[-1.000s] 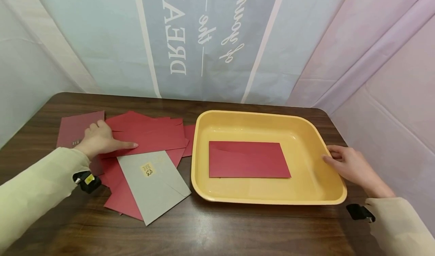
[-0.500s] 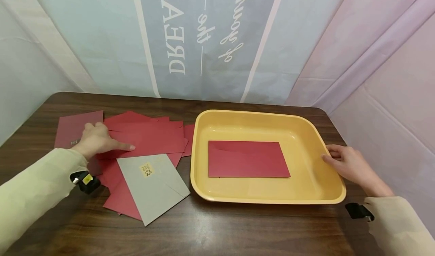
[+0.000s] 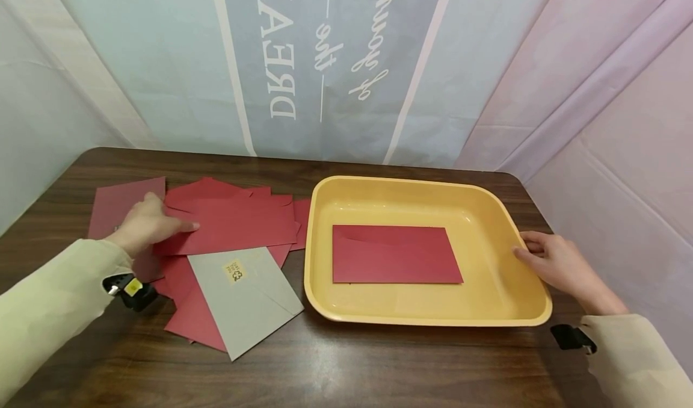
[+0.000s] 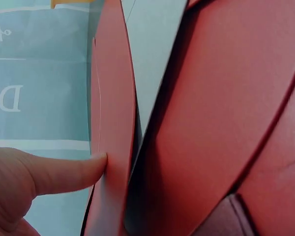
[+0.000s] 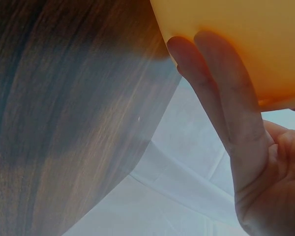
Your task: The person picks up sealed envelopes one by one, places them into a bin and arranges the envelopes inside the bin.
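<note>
My left hand point(image 3: 146, 220) is at the left end of a red envelope point(image 3: 233, 221) on top of a loose pile. Its thumb point(image 4: 73, 172) lies on the envelope's face; the other fingers are largely hidden at the edge and beneath. Below that envelope's lower edge lies a grey envelope point(image 3: 246, 306) with a small yellow label. At the far right my right hand point(image 3: 560, 263) grips the side of a yellow plastic tray point(image 3: 506, 275), thumb over the rim and fingers point(image 5: 236, 93) along the outer wall. Flat inside the tray is another red envelope point(image 3: 395, 254).
A darker maroon envelope point(image 3: 116, 206) lies at the pile's left, partly behind the left hand. More red envelopes point(image 3: 197, 315) fan out underneath. Everything stands on a dark wood-grain table point(image 3: 379, 366), with a printed curtain point(image 3: 346, 95) behind it.
The left thumb has drawn back leftward across the top red envelope, which has shifted slightly toward the table's front. The right hand and tray keep their place.
</note>
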A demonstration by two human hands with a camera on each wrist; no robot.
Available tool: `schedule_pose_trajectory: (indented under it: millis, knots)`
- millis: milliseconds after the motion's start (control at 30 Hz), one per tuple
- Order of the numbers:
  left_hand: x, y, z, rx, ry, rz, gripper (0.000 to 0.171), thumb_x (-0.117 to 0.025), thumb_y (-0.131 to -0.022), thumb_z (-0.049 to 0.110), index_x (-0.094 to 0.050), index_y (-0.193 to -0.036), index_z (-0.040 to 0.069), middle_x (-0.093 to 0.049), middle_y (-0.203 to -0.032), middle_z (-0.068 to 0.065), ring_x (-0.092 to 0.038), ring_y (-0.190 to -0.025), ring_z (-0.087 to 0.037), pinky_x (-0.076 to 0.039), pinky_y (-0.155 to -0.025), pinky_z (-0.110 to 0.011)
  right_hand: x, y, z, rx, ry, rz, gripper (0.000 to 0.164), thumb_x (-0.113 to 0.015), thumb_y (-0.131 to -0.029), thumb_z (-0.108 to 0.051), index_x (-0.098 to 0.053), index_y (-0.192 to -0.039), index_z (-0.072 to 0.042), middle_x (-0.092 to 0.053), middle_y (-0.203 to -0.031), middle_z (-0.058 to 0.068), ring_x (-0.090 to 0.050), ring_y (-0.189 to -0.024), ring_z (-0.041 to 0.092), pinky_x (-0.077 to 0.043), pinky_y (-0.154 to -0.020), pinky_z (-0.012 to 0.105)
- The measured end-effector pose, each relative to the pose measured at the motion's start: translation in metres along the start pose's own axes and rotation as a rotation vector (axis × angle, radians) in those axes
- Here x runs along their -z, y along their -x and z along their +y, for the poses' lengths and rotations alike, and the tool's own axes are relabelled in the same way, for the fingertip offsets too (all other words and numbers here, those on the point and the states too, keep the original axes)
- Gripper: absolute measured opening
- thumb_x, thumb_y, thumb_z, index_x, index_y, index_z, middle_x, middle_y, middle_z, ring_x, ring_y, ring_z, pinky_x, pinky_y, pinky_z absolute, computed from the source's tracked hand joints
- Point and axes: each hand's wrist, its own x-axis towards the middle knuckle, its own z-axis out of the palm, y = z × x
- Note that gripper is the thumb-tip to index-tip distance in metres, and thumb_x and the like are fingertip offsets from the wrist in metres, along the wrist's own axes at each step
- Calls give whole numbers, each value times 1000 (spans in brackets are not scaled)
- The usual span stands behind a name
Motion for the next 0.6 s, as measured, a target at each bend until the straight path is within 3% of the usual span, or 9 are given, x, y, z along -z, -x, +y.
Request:
schedule_pose_trajectory:
  millis: [233,500,600]
  knots:
    - [-2,-2,1,11,74,-2,75,-55,-93,22,-12,-130,-26,-34,-114,-39,-40,-99,-45,-44,-81,-51,0,0,-2,-6,2,-4,44,-60,-94,-16,-53,-123,17,-65,-105,32,-70,-84,38,-49,-62,18]
    - [-1,-2,-2,-36,243,5,70,-40,-97,13,2,-141,-22,-21,-136,-45,-33,-117,-47,-39,-93,-54,1,1,0,2,3,5,45,-60,-94,-17,-53,-123,16,-66,-104,32,-70,-81,35,-51,-62,22]
    - [0,0,0,-33,267,20,68,-36,-96,12,3,-141,-22,-21,-137,-45,-34,-119,-47,-42,-91,-51,1,1,1,7,3,6,46,-60,-94,-19,-53,-123,16,-66,-104,32,-71,-80,34,-51,-62,22]
